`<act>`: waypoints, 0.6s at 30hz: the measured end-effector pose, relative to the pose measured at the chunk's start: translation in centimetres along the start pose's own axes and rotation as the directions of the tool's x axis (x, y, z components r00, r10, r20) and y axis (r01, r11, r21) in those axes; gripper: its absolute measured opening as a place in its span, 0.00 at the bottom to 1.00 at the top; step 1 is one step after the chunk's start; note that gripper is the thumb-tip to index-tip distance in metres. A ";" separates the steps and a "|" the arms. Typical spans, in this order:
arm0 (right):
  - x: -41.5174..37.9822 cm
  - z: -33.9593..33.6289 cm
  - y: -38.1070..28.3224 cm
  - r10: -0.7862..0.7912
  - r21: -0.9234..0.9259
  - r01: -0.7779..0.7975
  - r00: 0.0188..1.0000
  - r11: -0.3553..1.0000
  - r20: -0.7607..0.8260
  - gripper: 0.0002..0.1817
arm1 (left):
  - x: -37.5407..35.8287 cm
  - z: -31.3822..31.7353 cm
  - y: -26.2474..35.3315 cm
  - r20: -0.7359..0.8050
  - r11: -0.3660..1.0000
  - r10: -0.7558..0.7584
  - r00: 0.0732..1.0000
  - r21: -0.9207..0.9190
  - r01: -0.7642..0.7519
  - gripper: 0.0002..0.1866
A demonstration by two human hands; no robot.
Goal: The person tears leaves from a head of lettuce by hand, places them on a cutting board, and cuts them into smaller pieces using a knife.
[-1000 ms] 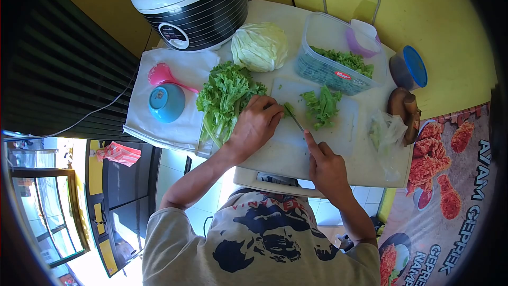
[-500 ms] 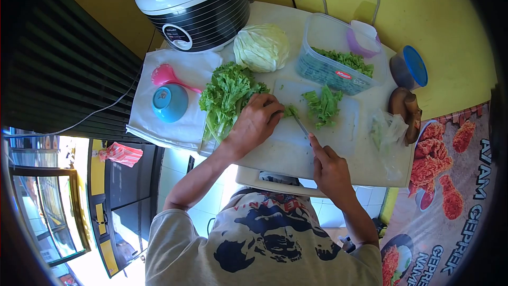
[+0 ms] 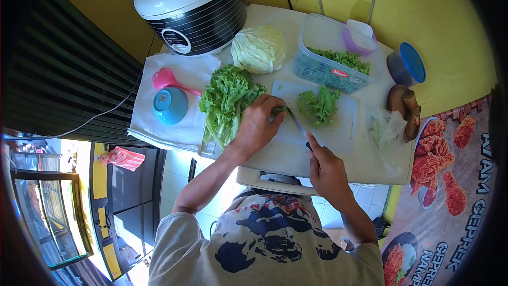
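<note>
My right hand (image 3: 329, 168) is closed round the handle of a knife (image 3: 298, 123), its blade angled up and left over a white cutting board (image 3: 344, 135). At the board's left side, my left hand (image 3: 259, 123) has its fingers bent round a small piece of lettuce (image 3: 278, 109), close to the knife tip. Most of that piece is hidden by the fingers. Cut lettuce leaves (image 3: 320, 105) lie in a loose pile on the board, right of the blade. A leafy bunch of lettuce (image 3: 228, 98) rests left of my left hand.
Behind the board stand a cabbage (image 3: 258, 49) and a clear plastic container (image 3: 330, 74) with chopped greens inside. A rice cooker (image 3: 196, 21) is at the back left, with a blue bowl (image 3: 170, 106) and pink ladle (image 3: 165, 78) nearer. A plastic bag (image 3: 388, 132) lies right.
The knife tip has shifted slightly up and left, toward my left fingers. The lettuce piece sits more within my left hand's grip. The whole view has moved a little.
</note>
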State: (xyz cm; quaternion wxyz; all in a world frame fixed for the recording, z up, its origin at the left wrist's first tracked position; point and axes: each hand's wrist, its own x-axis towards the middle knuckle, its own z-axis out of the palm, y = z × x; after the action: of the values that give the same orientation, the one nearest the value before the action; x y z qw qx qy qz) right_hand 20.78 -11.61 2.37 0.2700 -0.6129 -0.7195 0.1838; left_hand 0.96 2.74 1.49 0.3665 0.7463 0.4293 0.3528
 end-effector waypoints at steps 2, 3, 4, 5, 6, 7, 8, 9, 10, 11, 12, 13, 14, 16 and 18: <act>-0.2 0.2 -0.1 0.023 -0.008 -0.023 0.999 1.000 0.026 0.33 | -0.1 -0.4 0.5 -0.029 0.999 -0.035 0.999 0.020 0.036 0.16; -0.2 0.2 -0.1 0.035 -0.007 -0.035 0.999 0.999 0.032 0.33 | -0.1 -0.6 0.8 -0.042 0.998 -0.052 0.998 0.029 0.053 0.18; -0.3 0.2 -0.1 0.048 -0.007 -0.048 0.998 0.999 0.037 0.33 | -0.1 -0.6 0.7 -0.034 0.999 -0.033 0.999 0.014 0.034 0.19; -0.4 0.1 -0.1 0.047 0.008 -0.047 0.999 0.999 0.011 0.33 | 0.1 -0.6 0.7 -0.027 1.000 -0.016 1.000 -0.005 0.015 0.19; -0.4 -0.1 -0.2 0.046 0.024 -0.045 0.999 0.999 -0.016 0.33 | 0.3 -0.6 0.6 -0.020 1.000 0.003 1.000 -0.023 -0.003 0.20; -0.4 -0.2 -0.3 0.043 0.042 -0.042 0.998 0.998 -0.041 0.34 | 0.5 -0.3 0.8 0.011 0.995 -0.006 1.000 -0.099 0.007 0.21; -0.4 -0.4 -0.4 0.050 0.047 -0.047 0.997 0.998 -0.052 0.34 | 0.9 0.1 1.0 0.040 0.985 -0.014 0.999 -0.174 0.021 0.21; -0.4 -0.7 -0.5 0.056 0.052 -0.053 0.996 0.997 -0.064 0.34 | 1.2 0.4 1.2 0.071 0.968 -0.019 0.997 -0.247 0.036 0.21; -0.5 -0.8 -0.6 0.065 0.056 -0.060 0.995 0.997 -0.076 0.34 | 1.4 0.7 1.1 0.057 0.975 -0.047 0.997 -0.215 0.058 0.21; -0.6 -0.8 -0.6 0.071 0.060 -0.067 0.995 0.996 -0.072 0.34 | 1.6 1.1 1.0 0.045 0.980 -0.073 0.996 -0.185 0.081 0.21; -0.7 -0.7 -0.6 0.079 0.064 -0.074 0.994 0.995 -0.069 0.34 | 1.7 1.4 0.9 0.034 0.983 -0.099 0.995 -0.154 0.103 0.22; -0.7 -0.7 -0.5 0.087 0.069 -0.082 0.994 0.994 -0.070 0.34 | 1.7 1.4 0.9 0.034 0.983 -0.112 0.993 -0.143 0.116 0.21; -0.8 -0.4 -0.4 0.090 0.073 -0.085 0.994 0.994 -0.069 0.34 | 1.5 1.3 0.9 0.035 0.983 -0.127 0.991 -0.132 0.131 0.21; -1.1 0.2 -0.1 0.094 0.083 -0.089 0.994 0.993 -0.059 0.34 | 1.2 1.1 0.9 0.034 0.985 -0.134 0.990 -0.109 0.137 0.21; -1.2 0.7 0.2 0.082 0.051 -0.080 0.996 0.995 -0.026 0.34 | 1.2 0.8 0.8 0.029 0.989 -0.113 0.993 -0.088 0.115 0.20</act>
State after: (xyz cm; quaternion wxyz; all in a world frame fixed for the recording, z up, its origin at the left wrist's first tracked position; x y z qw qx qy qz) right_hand 20.61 -12.68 1.55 0.2876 -0.6372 -0.6854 0.2038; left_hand 2.41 3.32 2.00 0.4244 0.7076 0.4503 0.3411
